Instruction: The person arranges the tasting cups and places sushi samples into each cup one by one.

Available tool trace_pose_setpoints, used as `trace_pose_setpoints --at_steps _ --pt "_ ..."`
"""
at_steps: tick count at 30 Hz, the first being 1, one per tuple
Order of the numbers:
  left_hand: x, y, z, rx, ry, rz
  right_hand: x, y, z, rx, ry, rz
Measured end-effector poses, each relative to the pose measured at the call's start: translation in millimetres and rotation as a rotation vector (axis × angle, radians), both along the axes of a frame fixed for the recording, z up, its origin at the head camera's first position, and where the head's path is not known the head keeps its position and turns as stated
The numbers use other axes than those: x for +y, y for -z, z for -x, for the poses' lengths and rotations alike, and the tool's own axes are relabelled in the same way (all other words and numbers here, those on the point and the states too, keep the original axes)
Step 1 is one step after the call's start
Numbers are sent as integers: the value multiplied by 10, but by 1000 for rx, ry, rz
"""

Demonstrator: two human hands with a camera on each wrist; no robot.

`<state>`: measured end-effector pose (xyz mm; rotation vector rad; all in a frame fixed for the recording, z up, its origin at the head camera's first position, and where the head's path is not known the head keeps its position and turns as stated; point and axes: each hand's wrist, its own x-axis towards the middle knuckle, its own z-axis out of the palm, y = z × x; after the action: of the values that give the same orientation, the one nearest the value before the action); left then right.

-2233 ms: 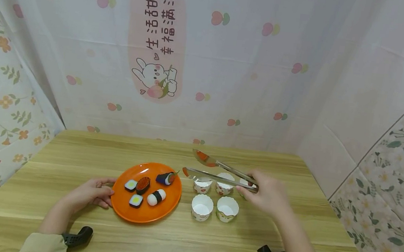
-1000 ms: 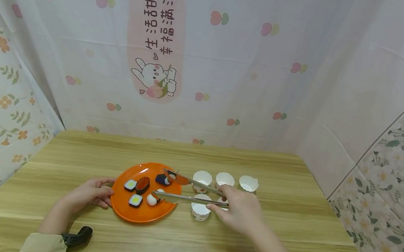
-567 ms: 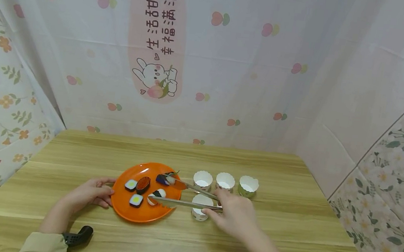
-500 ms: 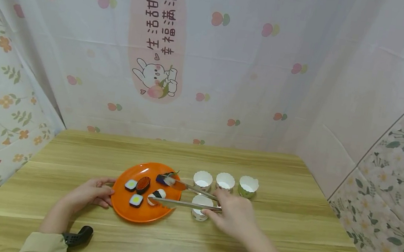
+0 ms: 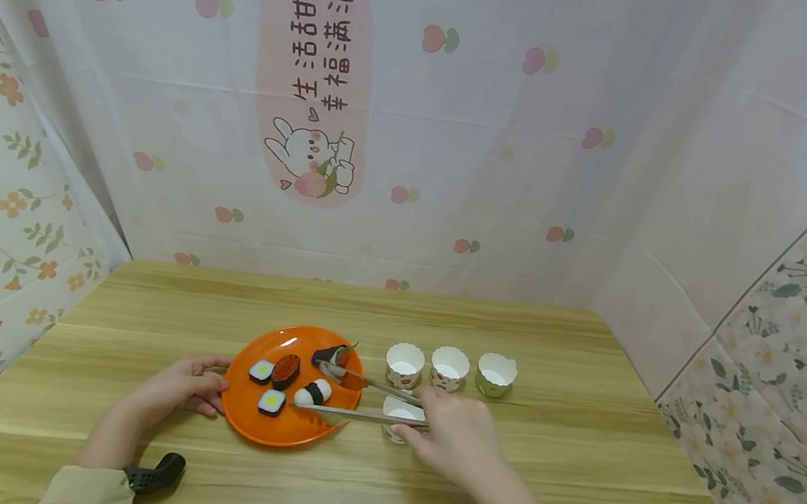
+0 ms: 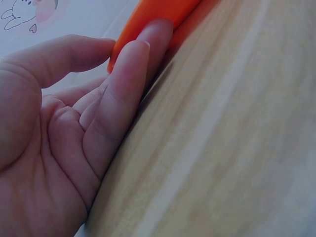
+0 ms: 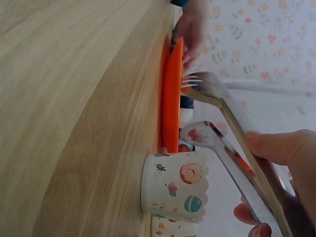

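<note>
Oblong black-banded white sushi [image 5: 313, 393] risked rolling if squeezed unevenly; your right grip [image 5: 455, 433] clasped silver metal tongs [image 5: 362, 414], your left grip [image 5: 177, 384] a round orange plate [image 5: 245, 399].

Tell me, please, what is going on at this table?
A person's right hand holds metal tongs over an orange plate, while the left hand holds the plate's edge. The tongs are spread, with a white piece with a dark band between their tips, apparently not gripped. All five sushi-like pieces in view are on the plate. Patterned paper cups stand to its right, one partly hidden.
</note>
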<state>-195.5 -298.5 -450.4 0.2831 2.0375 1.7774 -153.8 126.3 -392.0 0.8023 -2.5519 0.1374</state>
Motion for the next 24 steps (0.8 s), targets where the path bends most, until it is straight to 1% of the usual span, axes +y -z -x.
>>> trace_pose_setpoints --at_steps 5,7,14,24 --pt "-4 1 1 -1 0 -4 -35 5 2 32 0 7" --pt "-5 3 1 -1 -1 -5 -56 0 -1 33 -4 15" --pt "-6 6 3 2 -4 3 -132 -14 -13 -25 8 8" --pt "4 3 -7 -1 -6 1 -159 -6 -15 15 6 -8"
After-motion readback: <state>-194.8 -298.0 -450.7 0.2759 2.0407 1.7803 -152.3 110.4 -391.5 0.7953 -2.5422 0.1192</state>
